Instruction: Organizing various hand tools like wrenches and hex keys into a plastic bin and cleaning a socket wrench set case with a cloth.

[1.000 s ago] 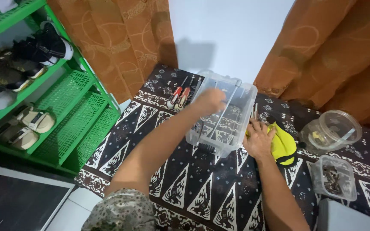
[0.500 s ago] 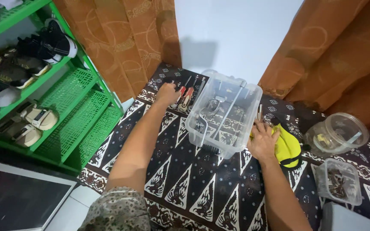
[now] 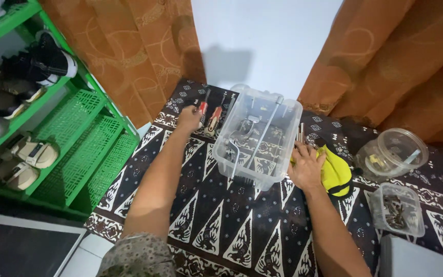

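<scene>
A clear plastic box (image 3: 257, 136) stands on a dark patterned cloth (image 3: 242, 225) spread on the floor, and everything else is placed around it. The box is rectangular, open on top and see-through, with a few thin metal tools lying loose inside. Just left of the box lie two screwdrivers (image 3: 208, 114) with red and white handles and dark shafts, side by side and pointing away from the person. The left hand (image 3: 189, 118) is closed around the handle of the nearer one. Just right of the box, the right hand (image 3: 306, 166) rests with fingers spread on a yellow cloth bag (image 3: 334, 172) with a black strap, not gripping it. Farther right of the box stand a round clear tub (image 3: 393, 154), tilted, and nearer the person a small square clear tub (image 3: 397, 209) holding dark small metal pieces. Well left of the box is a green plastic rack (image 3: 73, 138) carrying shoes.
</scene>
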